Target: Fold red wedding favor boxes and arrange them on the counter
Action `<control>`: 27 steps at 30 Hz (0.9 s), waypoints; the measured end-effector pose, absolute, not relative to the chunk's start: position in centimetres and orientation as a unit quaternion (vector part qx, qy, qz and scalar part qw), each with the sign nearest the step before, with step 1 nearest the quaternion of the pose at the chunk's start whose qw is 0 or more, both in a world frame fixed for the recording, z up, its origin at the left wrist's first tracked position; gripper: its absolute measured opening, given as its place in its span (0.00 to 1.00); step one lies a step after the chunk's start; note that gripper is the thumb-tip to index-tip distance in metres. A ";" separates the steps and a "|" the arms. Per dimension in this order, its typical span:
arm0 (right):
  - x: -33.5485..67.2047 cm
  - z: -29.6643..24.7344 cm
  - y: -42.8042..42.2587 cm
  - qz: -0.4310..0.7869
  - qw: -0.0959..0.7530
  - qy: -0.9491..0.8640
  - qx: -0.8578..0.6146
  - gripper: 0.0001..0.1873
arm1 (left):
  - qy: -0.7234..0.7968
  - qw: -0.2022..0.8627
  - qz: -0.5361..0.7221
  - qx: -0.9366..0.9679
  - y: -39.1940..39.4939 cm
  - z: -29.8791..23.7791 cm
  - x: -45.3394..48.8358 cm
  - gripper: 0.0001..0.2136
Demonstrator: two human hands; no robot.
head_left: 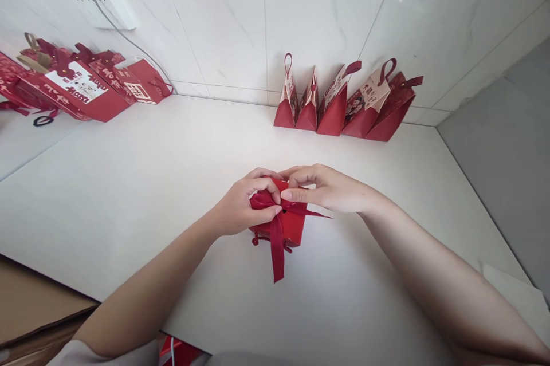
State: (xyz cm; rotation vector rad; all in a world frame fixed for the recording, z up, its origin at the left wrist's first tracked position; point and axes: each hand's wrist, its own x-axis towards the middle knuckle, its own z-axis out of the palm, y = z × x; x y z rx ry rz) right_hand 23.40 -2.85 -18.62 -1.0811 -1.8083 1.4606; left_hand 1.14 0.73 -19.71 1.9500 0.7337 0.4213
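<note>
A small red gift box (pixel 292 225) sits on the white tabletop (pixel 129 194) in the middle of the view. A dark red ribbon (pixel 277 248) crosses its top and hangs down over the front. My left hand (pixel 243 205) is curled on the box's left side, with its fingers pinching the ribbon. My right hand (pixel 326 188) reaches in from the right, thumb and forefinger pinched on the same ribbon on top of the box. Part of the box is hidden under both hands.
Several red gift bags with handles (pixel 344 105) stand in a row against the marble wall at the back. More red bags and boxes (pixel 81 88) lie piled at the far left. A cable (pixel 124 36) runs down the wall. Brown cardboard (pixel 34 309) lies at the bottom left.
</note>
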 end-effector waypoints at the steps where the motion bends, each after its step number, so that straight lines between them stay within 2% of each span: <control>1: 23.4 -18.5 -2.9 0.540 0.281 -0.682 -0.405 0.16 | 0.302 0.490 0.175 0.799 0.7 -19.8 1.1 0.02; 11: 23.5 -19.3 -2.6 0.556 0.297 -0.675 -0.384 0.14 | 0.323 0.503 0.176 0.782 0.2 -19.7 1.4 0.03; 27: 23.7 -19.0 -2.8 0.544 0.272 -0.672 -0.422 0.20 | 0.310 0.503 0.171 0.788 0.4 -19.6 1.4 0.01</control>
